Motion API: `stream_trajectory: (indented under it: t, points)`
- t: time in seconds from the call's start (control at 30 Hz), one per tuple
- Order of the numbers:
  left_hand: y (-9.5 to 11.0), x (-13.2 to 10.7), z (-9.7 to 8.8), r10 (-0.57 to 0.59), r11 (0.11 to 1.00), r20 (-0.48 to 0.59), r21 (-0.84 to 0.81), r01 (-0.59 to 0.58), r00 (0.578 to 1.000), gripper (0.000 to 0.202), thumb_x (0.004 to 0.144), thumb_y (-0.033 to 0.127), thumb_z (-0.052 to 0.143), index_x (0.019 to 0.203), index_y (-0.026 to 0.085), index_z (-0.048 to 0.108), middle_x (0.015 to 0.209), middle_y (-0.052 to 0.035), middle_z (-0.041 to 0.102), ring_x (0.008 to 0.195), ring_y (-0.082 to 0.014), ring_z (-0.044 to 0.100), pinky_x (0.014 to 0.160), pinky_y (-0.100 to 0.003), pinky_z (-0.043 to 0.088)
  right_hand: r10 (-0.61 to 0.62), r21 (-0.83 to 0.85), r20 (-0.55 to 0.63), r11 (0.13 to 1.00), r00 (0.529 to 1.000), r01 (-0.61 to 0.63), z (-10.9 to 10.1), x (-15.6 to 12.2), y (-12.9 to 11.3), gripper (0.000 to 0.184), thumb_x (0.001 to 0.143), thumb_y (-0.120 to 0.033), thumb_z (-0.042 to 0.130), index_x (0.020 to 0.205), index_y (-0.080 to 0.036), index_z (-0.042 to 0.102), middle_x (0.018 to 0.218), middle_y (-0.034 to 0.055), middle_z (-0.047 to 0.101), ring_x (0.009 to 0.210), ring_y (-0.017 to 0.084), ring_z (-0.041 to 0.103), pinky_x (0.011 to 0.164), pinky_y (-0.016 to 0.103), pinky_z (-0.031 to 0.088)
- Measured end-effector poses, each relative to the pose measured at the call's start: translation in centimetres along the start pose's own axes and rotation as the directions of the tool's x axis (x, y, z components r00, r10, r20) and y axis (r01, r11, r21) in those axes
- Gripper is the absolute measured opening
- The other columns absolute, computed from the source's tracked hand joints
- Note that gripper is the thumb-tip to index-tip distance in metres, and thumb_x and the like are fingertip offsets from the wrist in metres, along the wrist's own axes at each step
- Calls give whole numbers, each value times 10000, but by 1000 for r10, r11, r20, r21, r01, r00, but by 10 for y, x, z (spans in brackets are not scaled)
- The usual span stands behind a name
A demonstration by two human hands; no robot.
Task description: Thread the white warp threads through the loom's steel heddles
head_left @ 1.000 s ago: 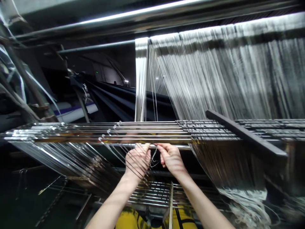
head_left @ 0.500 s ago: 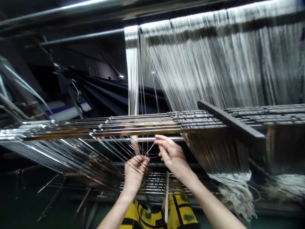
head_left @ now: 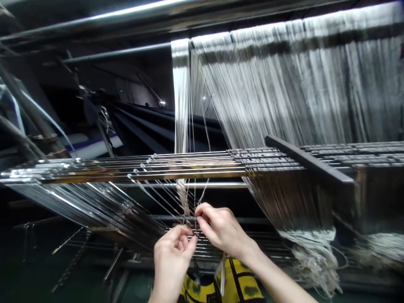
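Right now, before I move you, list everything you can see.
pale warp threads: many, off-white, hanging at upper right
narrow thread bundle: one, white, hanging left of them
steel rods: many, silver, crossing the middle
dark bar: one, near-black, lying across the rods at right
overhead pipes: two, grey, along the top
dark bands: several, black, behind at left
frayed thread ends: one clump, off-white, lower right
printed fabric: one piece, yellow and black, below the hands
left hand: one, bare, fingertips at fine threads below the rods
right hand: one, bare, fingertips at fine threads beside the left hand
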State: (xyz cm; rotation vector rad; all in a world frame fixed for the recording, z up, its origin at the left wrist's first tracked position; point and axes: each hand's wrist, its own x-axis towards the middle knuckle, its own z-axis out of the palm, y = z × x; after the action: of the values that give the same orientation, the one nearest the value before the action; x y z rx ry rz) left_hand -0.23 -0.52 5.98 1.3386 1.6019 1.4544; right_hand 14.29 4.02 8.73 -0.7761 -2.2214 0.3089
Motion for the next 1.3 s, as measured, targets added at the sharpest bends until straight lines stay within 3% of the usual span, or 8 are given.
stream_trajectory:
  t: [0.2, 0.3, 0.57, 0.77, 0.83, 1.03, 1.17, 1.3]
  points:
    - [-5, -3, 2, -136, 943, 63, -297, 149, 989, 302, 645, 414, 659, 772, 142, 627, 481, 46, 485, 385, -65, 384, 340, -161, 290, -97, 159, -115, 981, 989, 114, -5, -6, 5, 225, 848, -134, 432, 1040, -154, 547, 667, 8, 606, 465, 89, 478, 487, 203, 363]
    - [-3, -7, 6, -98, 952, 32, -287, 103, 995, 298, 665, 412, 649, 784, 141, 615, 495, 42, 497, 380, -62, 385, 341, -163, 290, -134, 190, -134, 969, 982, 159, -5, -4, 6, 204, 842, -121, 428, 987, -153, 568, 717, 24, 625, 466, 84, 466, 485, 201, 358]
    - [9, -15, 9, 28, 959, -10, -281, -30, 1000, 211, 747, 354, 582, 801, 151, 594, 515, 34, 484, 439, -75, 403, 392, -172, 302, -3, -14, 74, 1000, 997, 4, -3, 3, -2, 71, 821, -139, 444, 831, -156, 512, 539, -31, 508, 447, 101, 450, 508, 219, 332]
    - [-4, -11, 5, -75, 951, 3, -302, 72, 997, 203, 759, 361, 576, 759, 158, 579, 495, 51, 486, 380, -41, 332, 368, -150, 251, -122, 119, 41, 986, 992, 117, -5, -4, 2, 176, 859, -143, 408, 989, -161, 526, 761, 25, 616, 534, 96, 502, 532, 201, 350]
    - [-4, -15, 6, -83, 951, 36, -295, 90, 996, 206, 761, 363, 572, 762, 158, 595, 509, 37, 528, 341, -38, 327, 342, -159, 248, -133, 140, 44, 982, 990, 126, -4, -4, 2, 164, 858, -150, 415, 958, -156, 545, 685, 6, 595, 492, 89, 475, 503, 197, 336]
    - [-8, -23, 1, 180, 983, -106, -20, -183, 978, 199, 692, 350, 632, 803, 209, 717, 600, -41, 654, 514, -163, 575, 556, -271, 491, -71, 106, 87, 992, 994, 62, 0, -1, 1, 92, 825, -135, 425, 860, -165, 505, 572, -29, 515, 456, 95, 425, 488, 210, 321]
    - [-14, -18, -6, -175, 956, 91, -222, 191, 980, 411, 697, 445, 608, 992, 163, 655, 391, 22, 540, 313, -94, 408, 338, -194, 319, -182, 189, 7, 966, 983, 177, -4, -9, 5, 190, 843, -109, 409, 988, -170, 517, 752, 14, 600, 493, 84, 443, 501, 204, 330]
    - [-6, -23, -4, -189, 938, 201, -253, 238, 961, 302, 682, 430, 638, 743, 134, 659, 322, 44, 458, 303, -50, 363, 351, -151, 242, -141, 223, 30, 966, 989, 131, -3, -7, 3, 128, 842, -137, 433, 933, -141, 523, 543, -52, 448, 409, 75, 343, 443, 207, 279]
